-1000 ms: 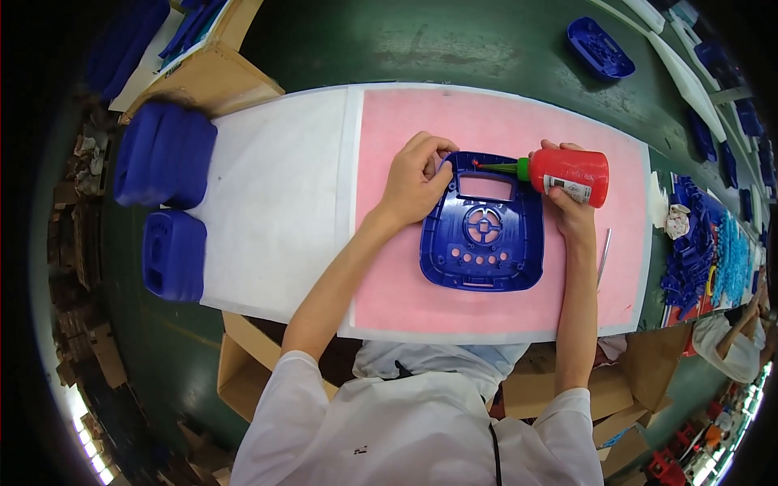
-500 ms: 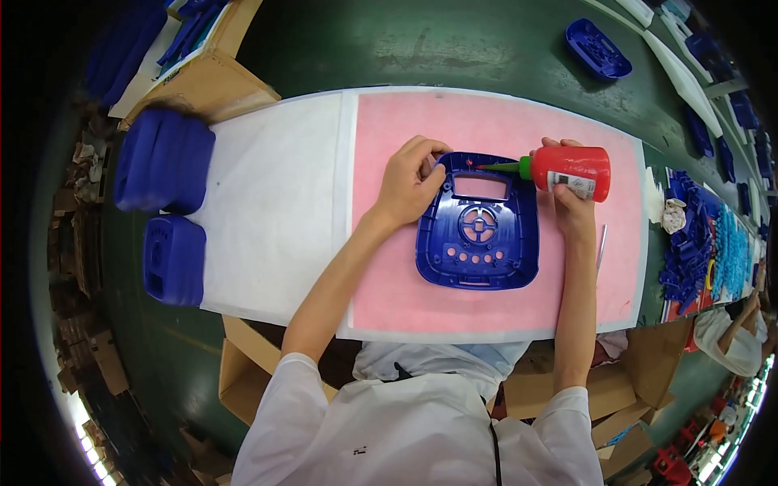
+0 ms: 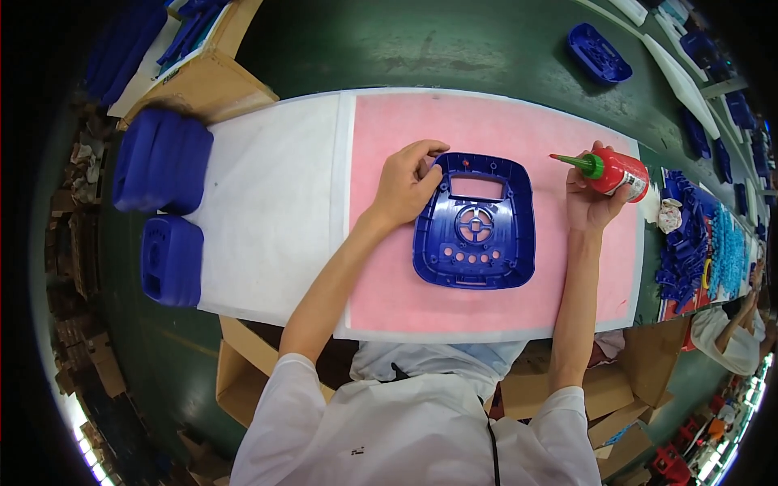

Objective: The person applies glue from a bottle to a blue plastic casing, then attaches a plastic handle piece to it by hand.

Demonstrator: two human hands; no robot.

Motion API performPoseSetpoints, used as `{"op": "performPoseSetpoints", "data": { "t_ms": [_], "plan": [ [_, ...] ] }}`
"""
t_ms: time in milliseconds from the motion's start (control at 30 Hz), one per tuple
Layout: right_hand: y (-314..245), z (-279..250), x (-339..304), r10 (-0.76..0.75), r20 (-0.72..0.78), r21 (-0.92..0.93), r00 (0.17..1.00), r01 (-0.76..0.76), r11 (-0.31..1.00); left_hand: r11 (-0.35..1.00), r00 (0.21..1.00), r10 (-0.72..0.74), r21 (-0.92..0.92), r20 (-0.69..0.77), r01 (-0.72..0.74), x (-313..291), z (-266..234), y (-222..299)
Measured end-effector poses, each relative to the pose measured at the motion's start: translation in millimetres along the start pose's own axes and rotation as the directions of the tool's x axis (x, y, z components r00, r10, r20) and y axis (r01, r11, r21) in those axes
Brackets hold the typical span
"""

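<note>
A blue plastic shell lies open side up on the pink mat, showing a rectangular window, a round grille and a row of small holes. A small red spot sits on its far left edge. My left hand has its fingers curled closed on the shell's far left corner. To the right of the shell, my right hand is closed around a red squeeze bottle with a green nozzle. The nozzle's red tip points left, apart from the shell.
The pink mat joins a white sheet at left. Stacked blue shells stand at its left edge. Blue parts and light-blue parts are heaped at right. Another blue shell lies on the green surface beyond.
My right hand has drawn the bottle right, away from the shell, and tilted it with the nozzle pointing up-left. My left hand stays on the shell's corner.
</note>
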State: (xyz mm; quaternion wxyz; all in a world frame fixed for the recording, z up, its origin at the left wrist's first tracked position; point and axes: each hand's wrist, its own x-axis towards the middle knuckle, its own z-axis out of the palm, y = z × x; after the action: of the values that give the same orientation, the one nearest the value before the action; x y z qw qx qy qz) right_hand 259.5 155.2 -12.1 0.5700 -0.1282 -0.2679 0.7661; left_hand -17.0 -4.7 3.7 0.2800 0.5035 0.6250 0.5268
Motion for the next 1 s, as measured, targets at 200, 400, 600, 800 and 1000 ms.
{"op": "performPoseSetpoints", "data": {
  "t_ms": [200, 400, 600, 800, 1000],
  "plan": [
    [1, 10, -6, 0.008, 0.021, -0.279, 1.0, -0.002, 0.96, 0.999, 1.0, -0.027, -0.033, -0.01, 0.026, -1, 1, 1],
    [7, 21, -12, 0.096, 0.027, -0.475, 0.995, -0.071, 0.877, 1.0, 1.0, -0.017, -0.011, 0.009, 0.017, -1, -1, -2],
    [7, 18, -10, 0.098, 0.035, -0.472, 0.995, -0.07, 0.879, 1.0, 1.0, -0.019, -0.015, 0.016, 0.019, 0, -1, -1],
    [7, 23, -11, 0.112, 0.043, -0.47, 0.993, -0.079, 0.879, 1.0, 1.0, -0.014, 0.006, 0.016, 0.014, 1, -2, 2],
    [7, 25, -12, 0.103, 0.03, -0.493, 0.994, -0.075, 0.867, 1.0, 1.0, -0.004, -0.005, 0.005, 0.004, 1, -1, 4]
  ]
}}
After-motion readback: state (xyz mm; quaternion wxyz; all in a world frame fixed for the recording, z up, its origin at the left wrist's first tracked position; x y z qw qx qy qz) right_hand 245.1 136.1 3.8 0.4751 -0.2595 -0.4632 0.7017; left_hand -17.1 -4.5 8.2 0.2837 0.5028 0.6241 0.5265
